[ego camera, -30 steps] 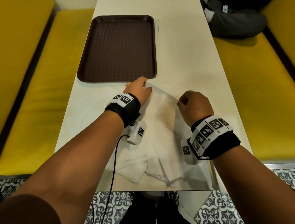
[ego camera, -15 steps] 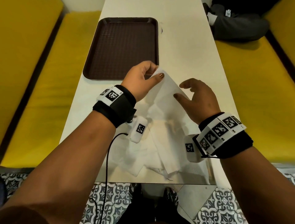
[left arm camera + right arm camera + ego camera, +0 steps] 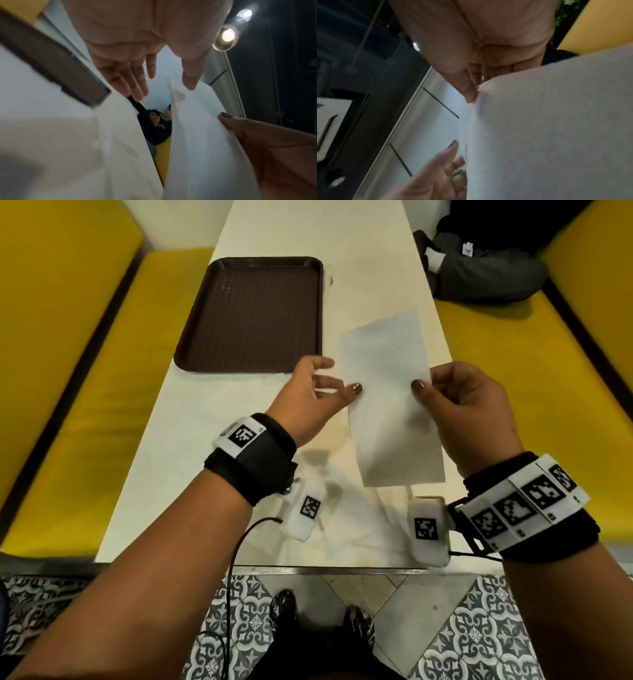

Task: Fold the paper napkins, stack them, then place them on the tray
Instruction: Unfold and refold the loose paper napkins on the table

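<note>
Napkin (image 3: 387, 402) now lifted — both hands (image 3: 310, 402) pinching.

A: Where does the head camera look?

B: Down from above at both hands, the white rectangular paper napkin (image 3: 387, 402) between their fingertips.

A: And the wrist cameras?

B: Very close, facing along each palm toward the fingertips; both share that napkin with the head view.
</note>
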### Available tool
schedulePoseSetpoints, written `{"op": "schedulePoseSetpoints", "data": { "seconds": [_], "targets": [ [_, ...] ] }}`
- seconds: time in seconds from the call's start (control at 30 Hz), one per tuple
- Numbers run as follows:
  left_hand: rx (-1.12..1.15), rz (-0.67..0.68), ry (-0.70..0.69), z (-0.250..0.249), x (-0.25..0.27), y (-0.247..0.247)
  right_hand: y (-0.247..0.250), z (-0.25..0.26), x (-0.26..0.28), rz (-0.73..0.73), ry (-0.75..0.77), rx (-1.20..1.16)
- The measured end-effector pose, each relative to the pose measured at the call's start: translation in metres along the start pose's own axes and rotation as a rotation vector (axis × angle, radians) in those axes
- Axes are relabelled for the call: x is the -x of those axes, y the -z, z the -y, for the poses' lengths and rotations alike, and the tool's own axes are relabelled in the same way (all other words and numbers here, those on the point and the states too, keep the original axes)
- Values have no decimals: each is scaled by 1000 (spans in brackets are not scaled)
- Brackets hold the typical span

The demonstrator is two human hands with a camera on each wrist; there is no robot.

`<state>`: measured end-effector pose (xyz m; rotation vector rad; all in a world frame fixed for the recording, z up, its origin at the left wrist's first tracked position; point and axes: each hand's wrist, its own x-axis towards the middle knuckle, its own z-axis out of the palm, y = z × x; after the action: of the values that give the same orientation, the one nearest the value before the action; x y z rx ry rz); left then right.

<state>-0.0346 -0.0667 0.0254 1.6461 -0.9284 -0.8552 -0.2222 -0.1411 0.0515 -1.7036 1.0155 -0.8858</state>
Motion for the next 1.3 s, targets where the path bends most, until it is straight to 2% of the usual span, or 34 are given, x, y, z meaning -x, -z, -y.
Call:
{"op": "schedulePoseSetpoints", "data": {
  "seconds": [0.13, 0.33, 0.43, 0.77, 0.97, 1.3],
  "targets": [
    [97, 99, 83, 6, 27, -38, 24, -20, 19, 23, -153, -92],
    [-28, 79, 158, 22, 54, -89, 58, -70, 52, 85, -394, -79],
    [-62, 77, 173, 30, 63, -108, 71, -85, 68, 92, -452, -47],
    [-240, 30, 115, 47, 77, -152, 94, -118, 73, 80, -425, 224],
    [-256, -22, 112, 47, 74, -157, 95, -126, 65, 79, -374, 269],
    [-426, 16, 93, 51, 70, -160, 93, -135, 57, 94, -337, 465]
  ]
}}
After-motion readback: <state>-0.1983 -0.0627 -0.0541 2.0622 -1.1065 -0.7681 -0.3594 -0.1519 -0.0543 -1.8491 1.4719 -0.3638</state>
